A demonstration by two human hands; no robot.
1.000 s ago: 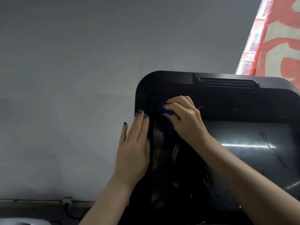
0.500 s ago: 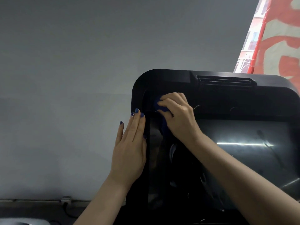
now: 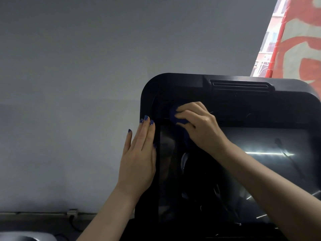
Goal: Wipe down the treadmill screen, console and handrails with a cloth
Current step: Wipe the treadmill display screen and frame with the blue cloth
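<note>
The cloth (image 3: 178, 117) was a small dark-blue wad, bunched under my right hand (image 3: 196, 126), whose curled fingers formed a closed grip pinching it against the black bezel just above the top-left corner of the treadmill screen (image 3: 260, 162). I judged the cloth soft, light and easily crushed, likely to slip out unless held well into the bundle rather than by a loose edge, so the best hold was where the fingertips already had it, with the pad of fabric left proud beneath them. Directly below that grip the glossy screen ran downward and away to the right, carrying bright streaks of reflected light; it looked hard, smooth and slippery, and I would press only lightly on it. To the left of the grip, my left hand (image 3: 140, 157) lay flat with straight fingers against the console (image 3: 173, 87) frame's left edge, holding nothing, seemingly steadying it. Above the grip sat a slotted vent (image 3: 239, 86) in the console's top. Beyond stood a plain grey wall (image 3: 86, 84).
</note>
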